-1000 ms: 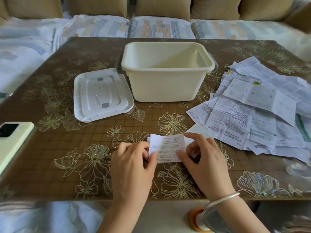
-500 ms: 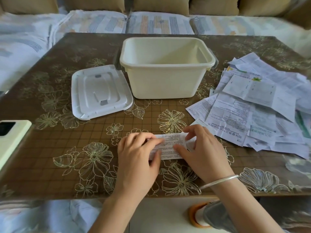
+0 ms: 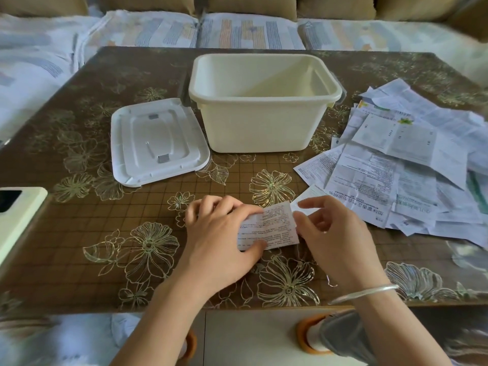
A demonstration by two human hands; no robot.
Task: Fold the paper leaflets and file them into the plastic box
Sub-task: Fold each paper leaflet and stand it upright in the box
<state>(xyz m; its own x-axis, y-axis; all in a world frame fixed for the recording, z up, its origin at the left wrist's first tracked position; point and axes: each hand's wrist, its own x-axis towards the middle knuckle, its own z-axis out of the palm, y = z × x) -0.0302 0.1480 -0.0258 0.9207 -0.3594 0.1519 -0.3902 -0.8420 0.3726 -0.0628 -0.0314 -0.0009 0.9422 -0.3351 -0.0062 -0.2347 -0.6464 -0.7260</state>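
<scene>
Two hands at the near table (image 3: 79,233) edge, both on one folded leaflet (image 3: 274,228) lying flat on the floral cover. Your left hand (image 3: 221,239) grips it: fingers curled across its left half, thumb tucked against the lower edge. Your right hand (image 3: 335,241) holds nothing; the thumb touches the leaflet's right edge and the fingers are loosely curved above the table. Silver bracelet (image 3: 369,291) on the right wrist. Phone (image 3: 15,212) at the far left edge, well apart. To the right, a loose pile of unfolded leaflets (image 3: 396,175); its nearest corner sits just beside your right index finger. Further back, the white lid (image 3: 158,141) lies flat, just left of the cream plastic box (image 3: 261,97), which stands upright with its top open. Sofa cushions (image 3: 250,33) behind the table.
</scene>
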